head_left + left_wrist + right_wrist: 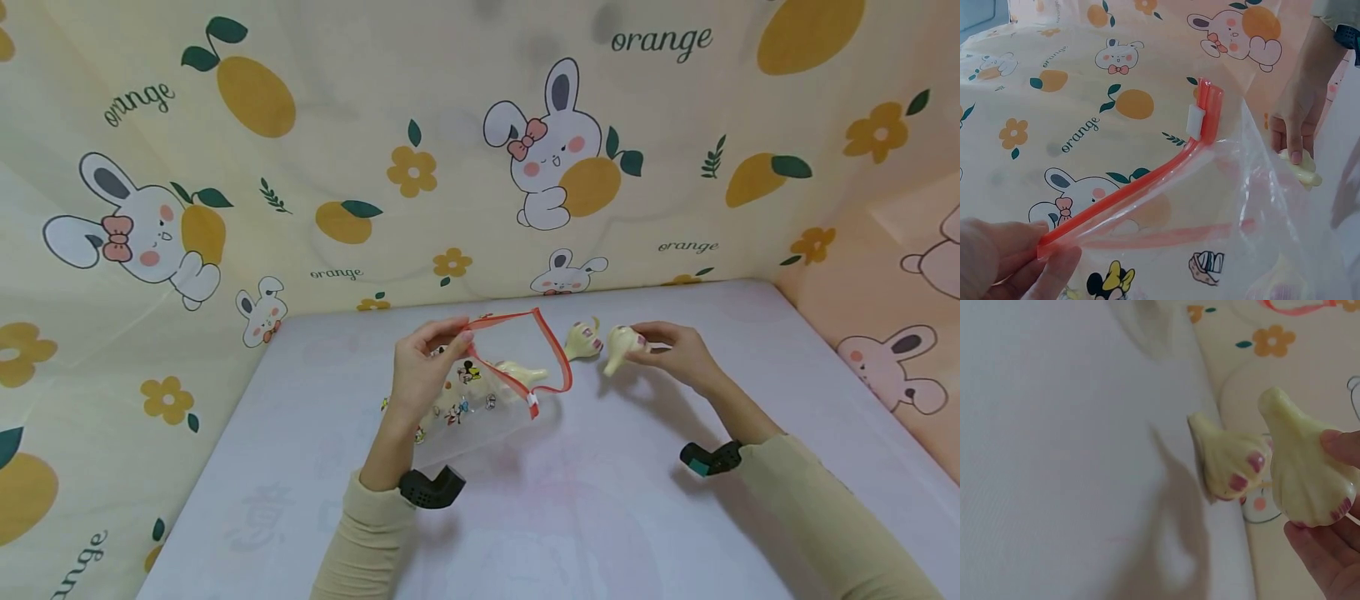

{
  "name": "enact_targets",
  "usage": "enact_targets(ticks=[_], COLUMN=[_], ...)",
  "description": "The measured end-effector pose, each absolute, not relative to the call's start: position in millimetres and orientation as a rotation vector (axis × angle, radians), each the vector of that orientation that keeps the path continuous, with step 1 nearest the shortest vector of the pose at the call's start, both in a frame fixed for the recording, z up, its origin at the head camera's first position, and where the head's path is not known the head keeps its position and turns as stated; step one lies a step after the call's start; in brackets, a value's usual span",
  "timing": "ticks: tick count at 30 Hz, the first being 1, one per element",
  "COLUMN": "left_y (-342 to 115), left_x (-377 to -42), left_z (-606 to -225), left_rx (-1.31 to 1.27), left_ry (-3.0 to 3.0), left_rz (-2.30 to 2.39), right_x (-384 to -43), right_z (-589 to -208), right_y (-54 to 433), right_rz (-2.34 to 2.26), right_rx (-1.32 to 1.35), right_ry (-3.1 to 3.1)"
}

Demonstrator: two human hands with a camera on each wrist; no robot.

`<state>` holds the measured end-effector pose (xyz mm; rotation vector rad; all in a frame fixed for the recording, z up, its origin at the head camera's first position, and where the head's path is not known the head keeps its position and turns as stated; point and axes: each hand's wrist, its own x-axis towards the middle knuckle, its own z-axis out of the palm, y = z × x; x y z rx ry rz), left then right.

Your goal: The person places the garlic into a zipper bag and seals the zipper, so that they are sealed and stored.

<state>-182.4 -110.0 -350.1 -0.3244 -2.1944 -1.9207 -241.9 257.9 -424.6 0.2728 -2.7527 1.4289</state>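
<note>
My left hand (422,371) pinches the red zip edge of a clear plastic zip bag (480,421) printed with cartoon figures. The bag's mouth gapes toward the right, and a white slider (1195,122) sits near the far end of the zip. Inside the bag lies a pale garlic bulb (522,373), seen partly through the film. To the right of the bag, my right hand (681,354) holds a second garlic bulb (1307,465) between thumb and fingers, its stem angled downward in the head view. A third garlic bulb (1230,461) rests on the table between the bag and that hand.
The white table (600,500) meets a cloth backdrop (450,108) printed with rabbits and oranges along its far edge. Another printed cloth (885,300) stands along the right side. A black wrist camera (432,487) sits on the left wrist, another (711,458) on the right.
</note>
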Motion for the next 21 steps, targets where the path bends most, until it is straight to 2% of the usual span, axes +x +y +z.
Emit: enact_targets(ticks=[21], left_y=[-110], left_x=[-181], left_z=[-351], left_rx=[-0.339], left_ry=[-2.213], left_rz=[-1.875], right_x=[-224], right_z=[-401], right_y=[232], right_rz=[1.494], right_rx=[0.415], right_ry=[-2.636])
